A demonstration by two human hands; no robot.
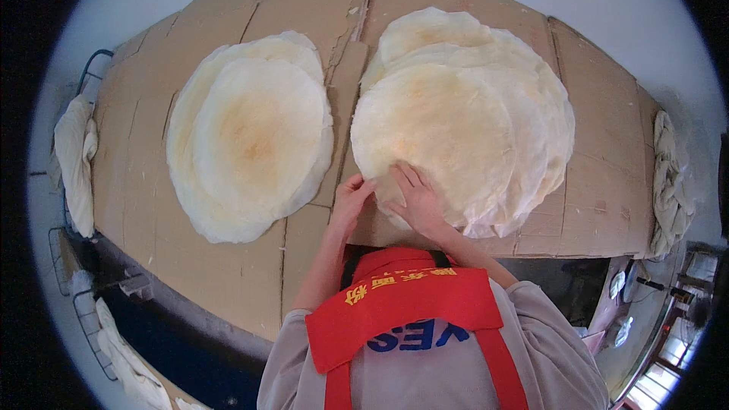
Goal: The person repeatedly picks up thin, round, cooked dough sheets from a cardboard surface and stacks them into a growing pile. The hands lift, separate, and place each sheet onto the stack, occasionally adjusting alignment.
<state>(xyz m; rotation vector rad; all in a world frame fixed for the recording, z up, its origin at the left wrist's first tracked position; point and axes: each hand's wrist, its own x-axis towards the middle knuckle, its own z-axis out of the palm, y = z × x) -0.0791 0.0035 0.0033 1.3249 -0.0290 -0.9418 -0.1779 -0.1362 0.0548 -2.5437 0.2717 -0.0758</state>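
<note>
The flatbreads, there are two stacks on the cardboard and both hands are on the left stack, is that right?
Not quite. The head view shows two stacks on the cardboard, but the left hand and right hand are at the near edge of the right stack, not the left stack.
</note>
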